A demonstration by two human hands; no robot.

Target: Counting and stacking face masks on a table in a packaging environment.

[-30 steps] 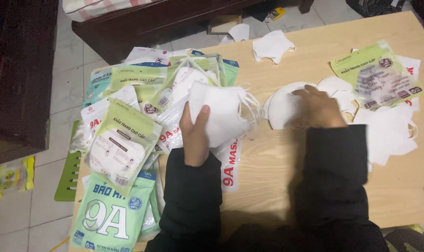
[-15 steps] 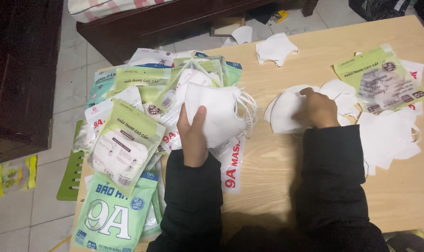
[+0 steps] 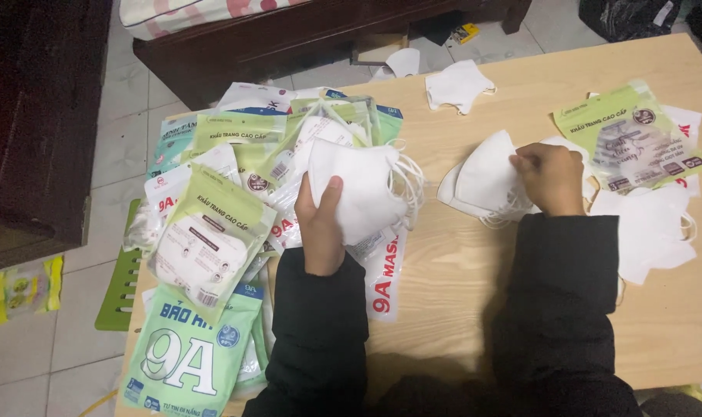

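Head view: green and white mask packets (image 3: 212,232) crowd the tabletop's (image 3: 459,286) left edge. Just right of them, the left hand (image 3: 320,224) has its grip closed on a stack of white masks (image 3: 358,189). Toward the right edge, the right hand (image 3: 552,177) pinches a single white mask (image 3: 486,174) lying on the wood, beside more loose masks (image 3: 648,228) and another packet (image 3: 633,139).

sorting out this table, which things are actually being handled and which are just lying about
In hand:
left hand grips a stack of white masks
right hand rests on a white mask

Lying about:
green mask packets
packet at right
lone mask
green slatted piece
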